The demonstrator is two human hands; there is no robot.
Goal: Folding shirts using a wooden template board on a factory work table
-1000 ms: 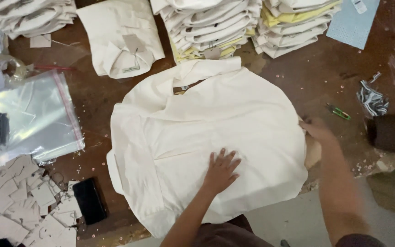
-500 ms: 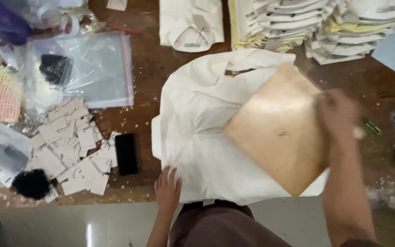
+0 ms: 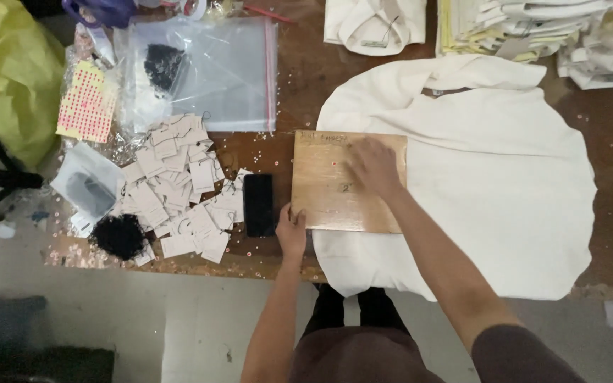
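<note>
While flat, wooden board [image 3: 328, 186] looks tan.

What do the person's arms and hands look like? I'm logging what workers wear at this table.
Both forearms are bare. The right hand and left hand wear no gloves, and no rings or watch show. A dark brownish short sleeve covers the right upper arm; no left sleeve is in view.

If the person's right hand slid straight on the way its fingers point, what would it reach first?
The right hand lies flat on the tan wooden board, fingers pointing up-left. It would probably cross the board's far edge onto bare brown table, then the clear plastic bag.
</note>
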